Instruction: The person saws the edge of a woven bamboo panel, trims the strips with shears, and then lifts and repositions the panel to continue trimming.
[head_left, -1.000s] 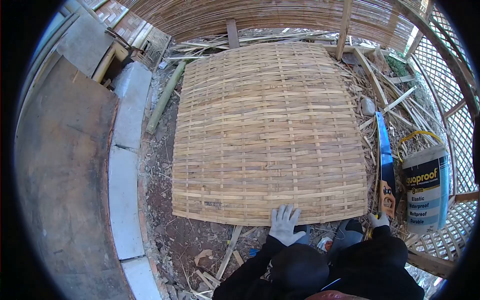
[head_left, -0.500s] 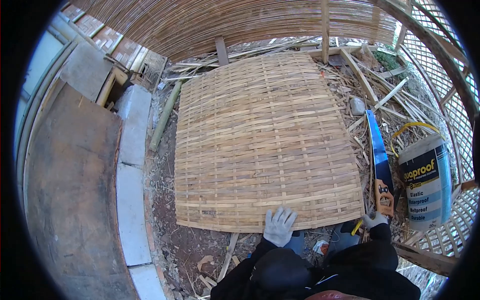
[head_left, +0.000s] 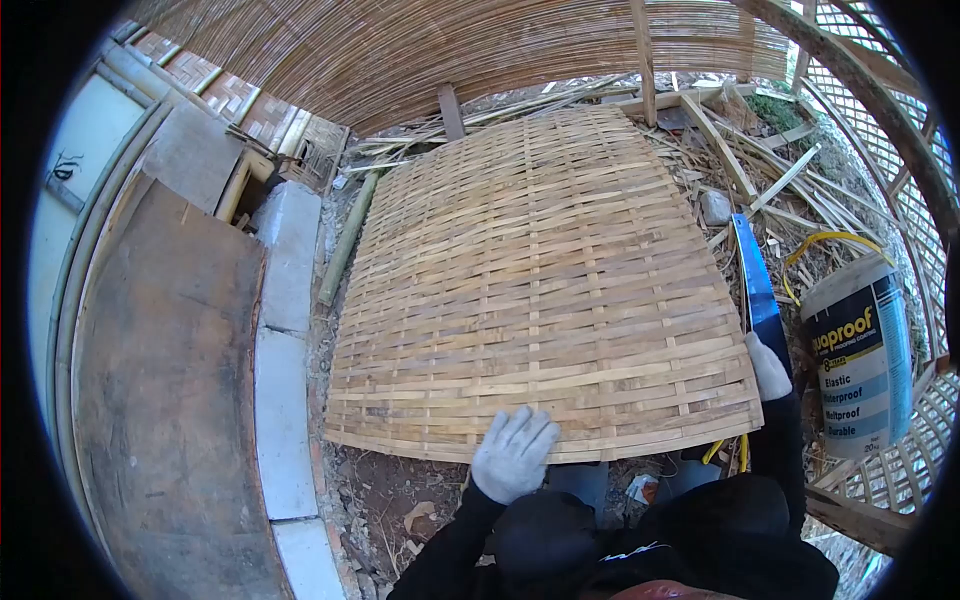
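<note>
A large woven bamboo mat (head_left: pixel 540 290) fills the middle of the view, its near edge toward my body. My left hand (head_left: pixel 514 455), in a whitish glove, holds that near edge, fingers laid over the top and thumb out of sight. At the mat's right edge, close to the near corner, my gloved right hand (head_left: pixel 768 368) grips the side; its fingertips are partly hidden. Just beyond the right hand lies a handsaw (head_left: pixel 762 275) with a blue blade, its handle now covered.
A waterproofing bucket (head_left: pixel 858 345) with a yellow handle stands at the right. Bamboo strips (head_left: pixel 800 185) and timber litter the ground behind it. Leftward are pale blocks (head_left: pixel 285 420) and a brown board (head_left: pixel 165 370). A bamboo pole (head_left: pixel 350 240) lies along the mat's left side.
My right hand has moved from beside the saw's handle up to the mat's right edge. The mat's near side has risen and shifted, covering the handle. My left hand has moved left.
</note>
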